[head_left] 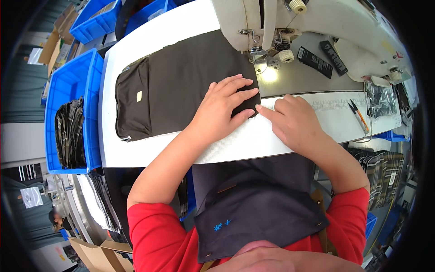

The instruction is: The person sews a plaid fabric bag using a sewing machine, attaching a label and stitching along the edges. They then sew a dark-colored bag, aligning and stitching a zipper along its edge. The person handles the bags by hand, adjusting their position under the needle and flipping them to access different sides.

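Observation:
A dark brown fabric panel point(181, 81) lies flat on the white sewing table, its right end reaching the sewing machine point(258, 31). Along its left end run a zipper-like edge and a small pale tag point(139, 96). My left hand point(222, 106) rests on the panel with fingers spread, near the right end. Beside it, my right hand point(294, 120) has its index finger stretched out to the panel's lower right corner, while the other fingers curl in. Whether that hand pinches the fabric edge is hidden. The needle area is lit, just beyond my hands.
A blue bin point(93, 136) with folded dark striped cloth stands left of the table. On the machine bed lie two small black boxes point(315, 62). Orange-handled thread snips point(360, 117) lie at the right, near a printed ruler strip point(335, 103). Striped fabric pieces point(385, 177) hang below the right side.

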`<action>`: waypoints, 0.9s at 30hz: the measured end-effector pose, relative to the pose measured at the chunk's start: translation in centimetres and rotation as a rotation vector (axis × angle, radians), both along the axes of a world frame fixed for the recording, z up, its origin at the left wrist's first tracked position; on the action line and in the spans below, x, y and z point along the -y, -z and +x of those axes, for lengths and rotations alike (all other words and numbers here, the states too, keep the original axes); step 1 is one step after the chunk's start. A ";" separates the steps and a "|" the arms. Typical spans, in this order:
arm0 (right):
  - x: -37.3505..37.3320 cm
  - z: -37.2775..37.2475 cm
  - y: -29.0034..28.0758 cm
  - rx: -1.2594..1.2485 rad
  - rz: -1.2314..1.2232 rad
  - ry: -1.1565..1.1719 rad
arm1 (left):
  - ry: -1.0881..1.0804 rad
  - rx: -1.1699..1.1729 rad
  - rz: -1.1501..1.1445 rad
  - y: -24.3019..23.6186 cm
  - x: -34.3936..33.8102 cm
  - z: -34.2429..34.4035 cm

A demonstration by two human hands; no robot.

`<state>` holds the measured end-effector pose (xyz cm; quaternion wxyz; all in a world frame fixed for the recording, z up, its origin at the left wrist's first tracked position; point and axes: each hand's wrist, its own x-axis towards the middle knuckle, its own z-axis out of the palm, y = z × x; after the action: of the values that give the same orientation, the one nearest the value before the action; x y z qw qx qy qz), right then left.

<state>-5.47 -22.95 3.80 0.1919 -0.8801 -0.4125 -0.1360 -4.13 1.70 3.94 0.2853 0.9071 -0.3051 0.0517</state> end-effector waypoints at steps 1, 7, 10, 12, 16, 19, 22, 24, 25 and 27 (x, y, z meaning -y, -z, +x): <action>0.0 0.4 0.0 0.005 -0.020 -0.002 | 0.001 0.010 -0.006 0.0 -0.1 0.4; -0.1 2.7 0.0 0.026 -0.084 0.003 | -0.016 0.019 0.004 0.3 -0.3 2.6; -0.2 3.7 0.0 0.036 -0.091 0.003 | -0.025 0.043 -0.018 0.5 -0.3 3.7; -0.3 4.3 0.1 0.049 -0.122 0.010 | -0.040 0.004 -0.030 0.4 -0.5 4.3; -0.7 5.8 0.2 0.085 -0.174 0.026 | -0.050 0.035 -0.019 0.7 -0.7 5.9; -0.9 6.9 0.5 0.109 -0.181 0.055 | -0.103 0.070 -0.004 0.5 -0.3 6.4; -1.0 7.0 0.6 0.128 -0.145 0.064 | -0.036 0.059 -0.042 0.9 -0.6 6.2; -1.0 6.8 0.7 0.127 -0.154 0.068 | 0.023 0.047 -0.075 1.1 -1.0 5.9; -1.0 6.8 0.9 0.137 -0.140 0.061 | 0.035 0.042 -0.089 1.1 -1.2 5.8; -1.0 6.9 1.1 0.159 -0.114 0.045 | 0.064 0.026 -0.086 1.1 -1.5 5.5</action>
<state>1.45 -21.97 2.72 0.1051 -0.8849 -0.4138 -0.1860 1.35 3.24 2.89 0.3217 0.8831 -0.3349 0.0674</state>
